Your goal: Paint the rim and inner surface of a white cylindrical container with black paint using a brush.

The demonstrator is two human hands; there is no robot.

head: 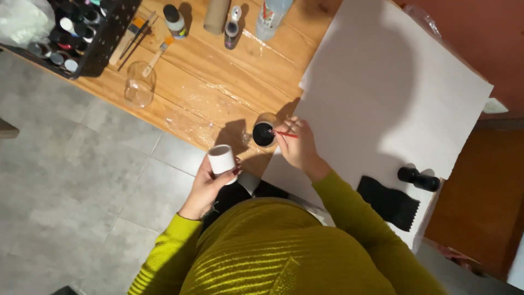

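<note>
1. The wooden table [218,82] carries a white sheet [393,93] and a cup of black paint [263,133];
2. My left hand [207,186] grips a white tube [222,160] off the table's edge;
3. My right hand [297,145] pinches a red brush [285,134], tip in the cup; loading paint, I judge; next calls for steady strokes on the tube.

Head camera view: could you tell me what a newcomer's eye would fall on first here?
Probably the large white sheet covering the right half of the wooden table. Next, at the table's near edge, the right hand dips a thin red brush into a small glass of black paint, while the left hand holds a white tube upright above the grey floor.
</note>
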